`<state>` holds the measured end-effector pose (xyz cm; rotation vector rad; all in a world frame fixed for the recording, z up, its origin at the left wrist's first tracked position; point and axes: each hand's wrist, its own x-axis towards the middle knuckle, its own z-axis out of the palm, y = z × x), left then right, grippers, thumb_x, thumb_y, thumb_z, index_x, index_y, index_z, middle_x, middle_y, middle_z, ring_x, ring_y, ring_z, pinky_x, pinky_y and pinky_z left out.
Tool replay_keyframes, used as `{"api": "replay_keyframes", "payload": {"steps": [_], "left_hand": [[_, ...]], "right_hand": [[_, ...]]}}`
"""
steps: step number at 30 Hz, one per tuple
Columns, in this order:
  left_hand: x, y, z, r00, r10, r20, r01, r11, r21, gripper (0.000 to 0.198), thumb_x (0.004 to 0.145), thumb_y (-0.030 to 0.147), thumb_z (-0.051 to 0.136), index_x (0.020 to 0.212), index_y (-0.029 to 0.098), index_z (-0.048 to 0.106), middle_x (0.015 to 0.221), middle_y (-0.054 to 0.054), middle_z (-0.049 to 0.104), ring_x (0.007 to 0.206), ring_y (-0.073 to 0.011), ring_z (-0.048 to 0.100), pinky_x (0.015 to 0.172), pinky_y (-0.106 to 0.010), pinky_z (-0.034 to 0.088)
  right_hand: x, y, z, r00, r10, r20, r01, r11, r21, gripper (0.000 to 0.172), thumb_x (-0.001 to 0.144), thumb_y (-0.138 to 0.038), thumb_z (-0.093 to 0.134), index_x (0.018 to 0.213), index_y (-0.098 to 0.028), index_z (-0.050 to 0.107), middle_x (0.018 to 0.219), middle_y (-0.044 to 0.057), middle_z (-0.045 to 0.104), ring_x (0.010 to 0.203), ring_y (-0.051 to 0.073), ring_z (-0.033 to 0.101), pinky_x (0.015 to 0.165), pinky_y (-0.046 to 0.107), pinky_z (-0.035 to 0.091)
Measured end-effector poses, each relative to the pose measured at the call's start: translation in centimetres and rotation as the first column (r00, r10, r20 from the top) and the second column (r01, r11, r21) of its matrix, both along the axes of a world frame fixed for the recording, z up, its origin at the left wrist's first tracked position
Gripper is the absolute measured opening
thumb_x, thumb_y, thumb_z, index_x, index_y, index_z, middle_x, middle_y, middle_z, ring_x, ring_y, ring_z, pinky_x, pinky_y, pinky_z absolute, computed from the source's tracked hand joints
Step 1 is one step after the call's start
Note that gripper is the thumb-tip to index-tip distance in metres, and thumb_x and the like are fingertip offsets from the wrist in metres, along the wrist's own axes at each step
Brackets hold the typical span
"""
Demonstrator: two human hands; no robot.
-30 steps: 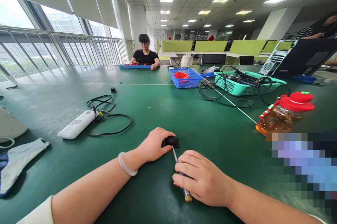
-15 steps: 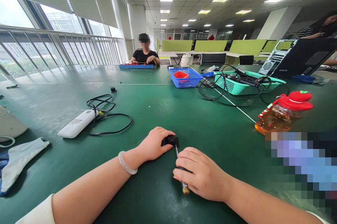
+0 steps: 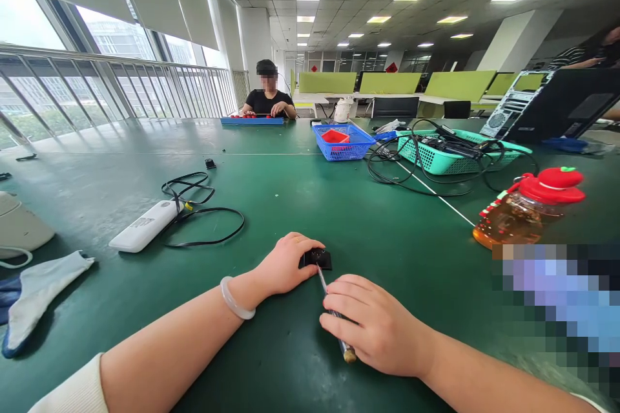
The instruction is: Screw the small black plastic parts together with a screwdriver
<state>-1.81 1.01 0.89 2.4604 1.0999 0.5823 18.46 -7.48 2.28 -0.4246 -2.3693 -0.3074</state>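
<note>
A small black part (image 3: 321,260) lies on the green tabletop in front of me, its kind too small to make out. Thumb and fingers of my left hand (image 3: 287,263) pinch it from the left side. My right hand (image 3: 371,321) is closed round a screwdriver (image 3: 346,347), whose thin metal shaft points up and to the left. The shaft's tip is at the near side of the black part; whether it touches a screw cannot be made out. Fingers cover much of the handle.
Left of my hands lie a white power bank (image 3: 146,225) with a black cable and a glove (image 3: 46,293). Ahead are a blue basket (image 3: 345,151) and a green basket (image 3: 431,164) holding cables. A red-lidded bottle (image 3: 520,216) stands at right. A person (image 3: 268,101) sits across the table.
The screwdriver's tip has shifted slightly left along the black part, and its handle end has swung a little right. My left hand keeps its hold. The whole view has shifted slightly.
</note>
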Motion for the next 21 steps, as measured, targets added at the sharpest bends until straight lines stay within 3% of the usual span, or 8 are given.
{"api": "replay_keyframes", "payload": {"steps": [21], "left_hand": [[0.0, -0.2, 0.2, 1.0, 0.012, -0.008, -0.012, 1.0, 0.008, 0.038, 0.083, 0.026, 0.064, 0.121, 0.024, 0.061, 0.116, -0.006, 0.069, 0.113, -0.0254, 0.057, 0.102, -0.044, 0.045]], "right_hand": [[0.0, -0.1, -1.0, 0.982, -0.077, 0.175, 0.082, 0.996, -0.026, 0.024, 0.089, -0.006, 0.048, 0.096, -0.02, 0.067, 0.089, 0.005, 0.069, 0.092, 0.018, 0.062, 0.096, 0.04, 0.048]]}}
